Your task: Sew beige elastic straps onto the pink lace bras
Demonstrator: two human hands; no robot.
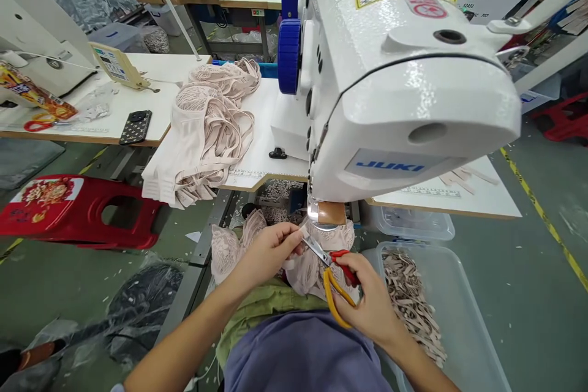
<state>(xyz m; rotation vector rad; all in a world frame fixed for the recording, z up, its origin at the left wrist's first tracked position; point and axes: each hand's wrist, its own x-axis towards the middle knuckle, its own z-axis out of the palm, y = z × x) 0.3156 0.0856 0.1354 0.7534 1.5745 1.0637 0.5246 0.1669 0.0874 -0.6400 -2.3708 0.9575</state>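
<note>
My left hand point(274, 250) pinches a light beige piece of a bra just below the head of the white sewing machine point(413, 110). In my right hand point(367, 300) are scissors point(328, 263) with one red and one yellow handle loop. Their blades point up and left, with the tips at the fabric by my left fingertips. Lace bra cups point(226, 252) hang and lie in front of my lap, partly hidden by my hands. A pile of beige bras point(202, 128) lies on the table left of the machine.
A plastic bin point(463, 312) of cut beige strips stands at the lower right. A red stool point(78, 211) is on the left. On the left table lie a phone point(136, 127), another pair of scissors point(40, 124) and a snack packet point(34, 90). A black clip point(277, 153) sits near the machine.
</note>
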